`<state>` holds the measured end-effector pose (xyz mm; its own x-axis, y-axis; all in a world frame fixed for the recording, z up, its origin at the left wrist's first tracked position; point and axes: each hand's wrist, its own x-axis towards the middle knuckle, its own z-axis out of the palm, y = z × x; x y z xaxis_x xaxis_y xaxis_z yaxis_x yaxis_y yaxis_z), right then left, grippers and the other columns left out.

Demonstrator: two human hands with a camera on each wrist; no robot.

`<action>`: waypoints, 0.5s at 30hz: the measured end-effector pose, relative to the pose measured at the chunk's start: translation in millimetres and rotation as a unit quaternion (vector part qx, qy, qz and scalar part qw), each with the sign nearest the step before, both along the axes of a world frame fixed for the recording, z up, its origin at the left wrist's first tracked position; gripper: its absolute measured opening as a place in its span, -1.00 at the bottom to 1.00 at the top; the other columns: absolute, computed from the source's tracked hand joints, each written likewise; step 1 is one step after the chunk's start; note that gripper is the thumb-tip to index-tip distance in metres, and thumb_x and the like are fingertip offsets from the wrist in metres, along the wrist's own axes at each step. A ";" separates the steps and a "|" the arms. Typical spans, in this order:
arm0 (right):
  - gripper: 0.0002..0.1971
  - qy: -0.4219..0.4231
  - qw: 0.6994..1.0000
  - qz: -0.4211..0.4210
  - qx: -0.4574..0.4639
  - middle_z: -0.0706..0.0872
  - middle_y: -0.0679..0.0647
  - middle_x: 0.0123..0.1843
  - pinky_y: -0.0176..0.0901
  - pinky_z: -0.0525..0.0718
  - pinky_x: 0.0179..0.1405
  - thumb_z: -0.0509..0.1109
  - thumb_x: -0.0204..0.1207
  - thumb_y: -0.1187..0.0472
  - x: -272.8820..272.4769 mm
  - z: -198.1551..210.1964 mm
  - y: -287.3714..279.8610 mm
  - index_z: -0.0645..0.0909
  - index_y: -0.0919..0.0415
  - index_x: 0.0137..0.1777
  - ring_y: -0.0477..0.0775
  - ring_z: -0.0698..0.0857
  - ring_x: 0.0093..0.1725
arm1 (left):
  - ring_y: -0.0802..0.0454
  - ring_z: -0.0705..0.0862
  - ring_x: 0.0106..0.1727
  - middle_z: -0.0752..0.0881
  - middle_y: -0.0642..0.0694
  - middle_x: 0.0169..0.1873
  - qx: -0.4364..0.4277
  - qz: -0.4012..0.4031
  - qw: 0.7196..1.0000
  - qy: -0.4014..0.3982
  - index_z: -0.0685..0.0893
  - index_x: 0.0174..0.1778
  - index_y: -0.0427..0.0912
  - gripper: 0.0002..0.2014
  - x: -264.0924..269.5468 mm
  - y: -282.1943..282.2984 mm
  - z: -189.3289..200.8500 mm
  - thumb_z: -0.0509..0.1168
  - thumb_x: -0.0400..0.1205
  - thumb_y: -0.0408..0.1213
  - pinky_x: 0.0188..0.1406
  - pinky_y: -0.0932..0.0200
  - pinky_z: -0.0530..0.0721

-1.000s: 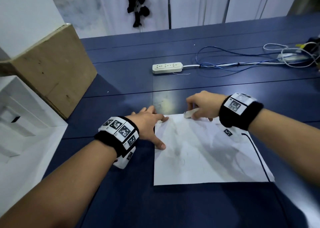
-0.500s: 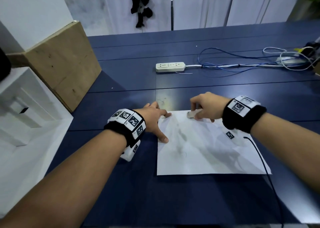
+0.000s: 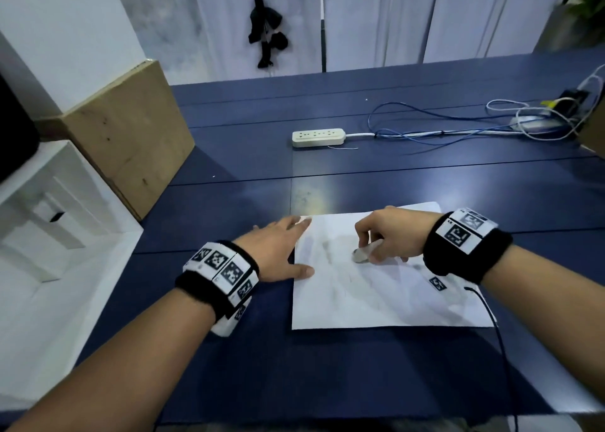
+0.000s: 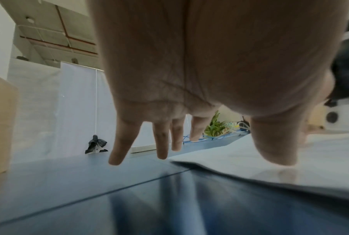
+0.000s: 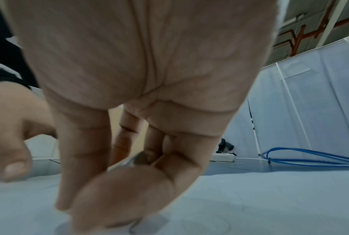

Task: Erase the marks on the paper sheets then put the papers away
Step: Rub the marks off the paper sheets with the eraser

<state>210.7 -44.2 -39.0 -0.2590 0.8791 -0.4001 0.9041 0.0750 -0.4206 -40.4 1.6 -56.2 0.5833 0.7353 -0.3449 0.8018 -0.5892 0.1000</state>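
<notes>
A white paper sheet with faint grey smudges lies flat on the blue table. My left hand lies flat with straight fingers on the sheet's left edge, thumb pressing the paper. My right hand pinches a small whitish eraser whose worn tip touches the upper middle of the sheet. In the right wrist view the curled fingers hide most of the eraser above the paper.
A white open box stands at the left with a cardboard box behind it. A power strip and blue and white cables lie across the far table. A thin black wire runs from my right wrist.
My right hand has drawn the eraser from the sheet's top edge toward me, down onto the upper middle of the paper. The left hand stays on the left edge.
</notes>
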 end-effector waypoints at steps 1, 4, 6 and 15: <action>-0.65 0.001 1.000 -0.002 0.002 0.70 -0.02 -0.32 -0.03 0.71 -0.45 0.44 0.19 -0.14 0.1 -0.1 -0.7 0.64 0.07 -0.11 0.18 0.64 -0.50 | -0.03 0.11 0.70 -0.07 0.09 0.72 -0.007 -0.011 1.000 -0.006 -0.09 0.74 0.09 -0.01 -4.3 -5.9 -1.6 0.29 0.53 0.36 0.61 -0.39 0.15; -0.68 0.003 1.000 -0.010 0.010 0.70 -0.02 -0.31 -0.01 0.72 -0.45 0.47 0.23 -0.09 0.5 0.0 -2.9 0.65 0.07 -0.10 0.19 0.65 -0.47 | 0.11 -0.07 0.73 -0.17 0.17 0.72 -0.039 -0.057 0.998 -0.005 -0.03 0.73 0.20 0.05 -17.3 -21.3 -6.4 0.30 0.41 0.48 0.66 -0.35 -0.01; -0.78 -0.005 1.000 -0.008 0.016 0.73 -0.01 -0.29 -0.01 0.72 -0.44 0.51 0.33 -0.01 -0.6 0.2 -4.8 0.64 0.05 -0.10 0.17 0.65 -0.47 | 0.14 -0.19 0.72 -0.21 0.16 0.72 -0.048 -0.075 0.996 0.017 -0.06 0.73 0.20 0.11 -22.7 -28.2 -8.8 0.31 0.36 0.52 0.66 -0.33 -0.09; -0.79 0.034 0.995 0.049 0.083 0.71 -0.17 -0.31 -0.31 0.51 -0.28 0.54 0.45 0.05 -42.3 0.7 -45.8 0.65 0.00 0.03 -0.26 0.62 -0.32 | 0.05 -0.18 0.73 -0.25 0.09 0.72 -0.036 -0.087 0.994 0.055 -0.13 0.74 0.13 0.13 -20.7 -28.4 -13.0 0.25 0.38 0.54 0.65 -0.37 0.03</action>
